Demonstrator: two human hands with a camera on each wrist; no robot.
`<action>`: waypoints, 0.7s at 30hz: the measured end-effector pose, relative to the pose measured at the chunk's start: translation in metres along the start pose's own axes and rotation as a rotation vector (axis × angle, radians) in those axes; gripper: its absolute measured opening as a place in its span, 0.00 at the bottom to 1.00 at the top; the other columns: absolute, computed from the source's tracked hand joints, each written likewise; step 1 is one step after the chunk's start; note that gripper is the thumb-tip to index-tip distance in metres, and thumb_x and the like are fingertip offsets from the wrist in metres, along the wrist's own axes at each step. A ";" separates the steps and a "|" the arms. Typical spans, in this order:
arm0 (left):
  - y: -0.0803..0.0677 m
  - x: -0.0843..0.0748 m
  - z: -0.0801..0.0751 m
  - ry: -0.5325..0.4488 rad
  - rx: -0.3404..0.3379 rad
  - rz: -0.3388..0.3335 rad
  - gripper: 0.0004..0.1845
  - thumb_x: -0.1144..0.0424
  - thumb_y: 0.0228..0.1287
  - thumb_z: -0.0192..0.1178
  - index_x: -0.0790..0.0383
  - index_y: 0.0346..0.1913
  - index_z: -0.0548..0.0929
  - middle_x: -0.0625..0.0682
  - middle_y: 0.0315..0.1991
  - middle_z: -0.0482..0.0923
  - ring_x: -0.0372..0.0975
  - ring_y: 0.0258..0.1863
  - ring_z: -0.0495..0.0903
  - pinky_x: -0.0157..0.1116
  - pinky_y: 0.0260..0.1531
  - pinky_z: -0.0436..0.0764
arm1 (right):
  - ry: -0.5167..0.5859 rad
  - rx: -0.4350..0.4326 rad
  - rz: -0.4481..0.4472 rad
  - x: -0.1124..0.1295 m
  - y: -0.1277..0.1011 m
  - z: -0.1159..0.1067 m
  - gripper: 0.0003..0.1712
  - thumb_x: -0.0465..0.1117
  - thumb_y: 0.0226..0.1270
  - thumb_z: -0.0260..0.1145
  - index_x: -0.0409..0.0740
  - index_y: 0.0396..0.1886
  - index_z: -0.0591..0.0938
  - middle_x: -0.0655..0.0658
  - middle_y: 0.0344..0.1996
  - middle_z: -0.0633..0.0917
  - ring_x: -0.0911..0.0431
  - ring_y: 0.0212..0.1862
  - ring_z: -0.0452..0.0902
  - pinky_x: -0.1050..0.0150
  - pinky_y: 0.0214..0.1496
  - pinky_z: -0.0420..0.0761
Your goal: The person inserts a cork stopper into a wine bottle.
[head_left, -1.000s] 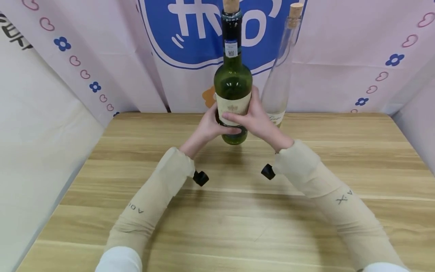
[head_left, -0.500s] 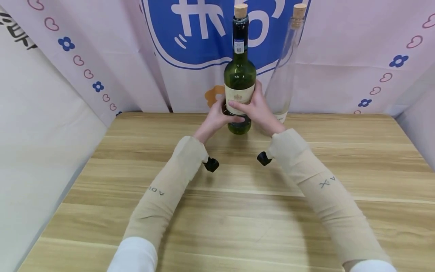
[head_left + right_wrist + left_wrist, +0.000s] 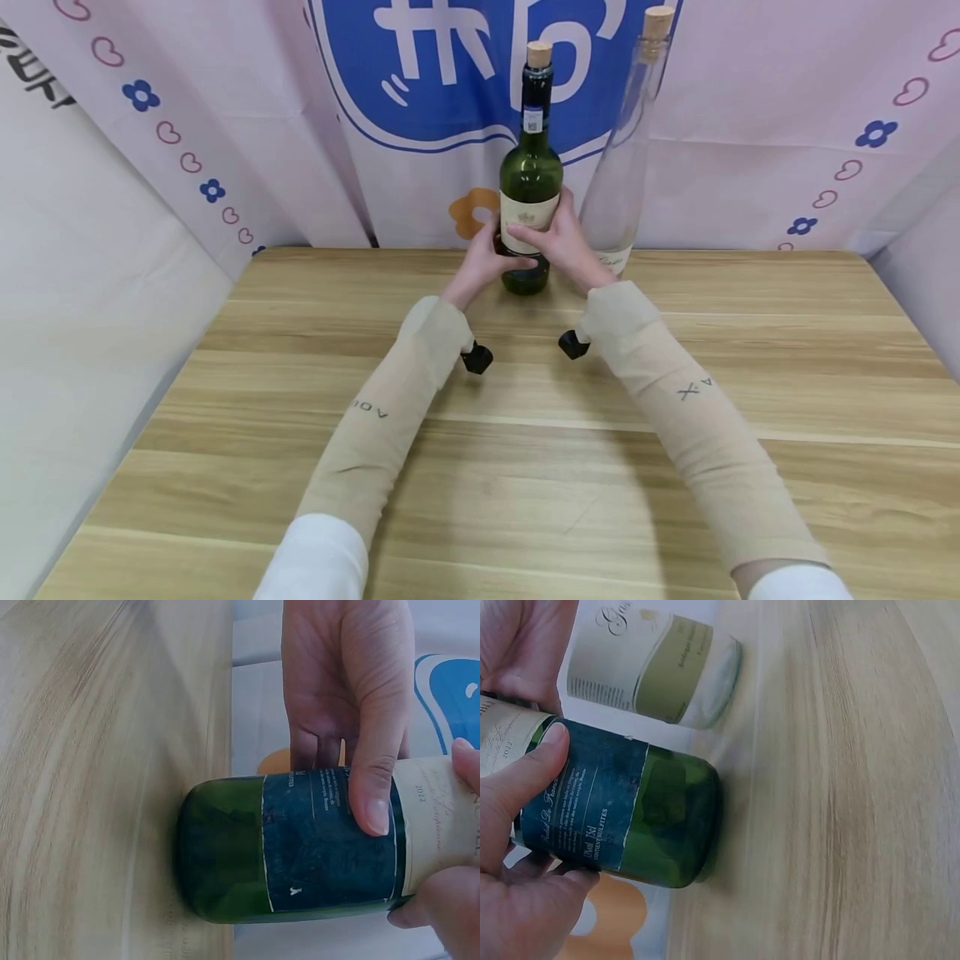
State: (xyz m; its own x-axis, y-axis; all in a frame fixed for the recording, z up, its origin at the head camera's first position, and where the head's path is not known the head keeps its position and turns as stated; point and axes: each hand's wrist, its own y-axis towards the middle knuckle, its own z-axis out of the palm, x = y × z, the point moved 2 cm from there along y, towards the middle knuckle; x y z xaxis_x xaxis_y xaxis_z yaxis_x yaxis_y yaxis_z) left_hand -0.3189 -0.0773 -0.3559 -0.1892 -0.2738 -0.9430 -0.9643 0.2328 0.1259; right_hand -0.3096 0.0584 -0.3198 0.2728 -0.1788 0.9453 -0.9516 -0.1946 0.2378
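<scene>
We see 1 green wine bottle (image 3: pixel 530 179) upright at the far middle of the wooden table (image 3: pixel 750 350), its base on or just above the tabletop; we cannot tell which. A cork (image 3: pixel 538 54) sits in its neck. Our left hand (image 3: pixel 483 258) wraps the bottle's lower body from its left, thumb lying across the dark back label (image 3: pixel 592 802). Our right hand (image 3: pixel 562 242) wraps the bottle from its right, fingers curled over the cream front label (image 3: pixel 528 218). Both hands grip firmly. Just right of the green bottle stands 1 clear glass bottle (image 3: pixel 622 167), also corked, touching the right hand's back. Behind the green bottle hangs a pink-and-blue banner (image 3: pixel 420 92).
</scene>
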 end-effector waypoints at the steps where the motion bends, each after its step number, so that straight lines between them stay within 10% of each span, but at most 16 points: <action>1: 0.001 0.001 0.000 0.000 0.001 0.005 0.46 0.68 0.44 0.72 0.55 0.67 0.57 0.53 0.60 0.67 0.41 0.57 0.69 0.33 0.55 0.69 | 0.000 -0.002 -0.001 -0.001 0.001 0.000 0.52 0.38 0.54 0.69 0.40 0.69 0.43 0.40 0.63 0.57 0.53 0.62 0.59 0.64 0.64 0.58; 12: 0.001 0.002 0.000 0.168 0.047 -0.040 0.47 0.62 0.47 0.71 0.59 0.67 0.53 0.55 0.62 0.64 0.44 0.61 0.63 0.37 0.60 0.64 | -0.112 0.001 0.067 -0.008 -0.001 0.000 0.53 0.43 0.54 0.69 0.39 0.69 0.44 0.40 0.64 0.59 0.52 0.63 0.58 0.62 0.65 0.57; 21: -0.040 0.013 -0.008 0.346 0.100 -0.205 0.45 0.58 0.56 0.64 0.66 0.69 0.48 0.61 0.68 0.53 0.50 0.66 0.56 0.43 0.63 0.58 | -0.386 0.154 0.196 -0.019 -0.048 -0.009 0.44 0.48 0.63 0.61 0.30 0.67 0.51 0.30 0.64 0.60 0.41 0.65 0.57 0.52 0.65 0.60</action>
State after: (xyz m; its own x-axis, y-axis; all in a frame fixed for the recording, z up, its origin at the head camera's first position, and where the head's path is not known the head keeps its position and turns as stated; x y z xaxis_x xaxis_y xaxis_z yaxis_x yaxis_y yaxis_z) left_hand -0.2838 -0.0981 -0.3704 -0.0623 -0.6178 -0.7838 -0.9690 0.2255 -0.1007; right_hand -0.2703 0.0801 -0.3470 0.1504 -0.5671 0.8098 -0.9664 -0.2569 -0.0004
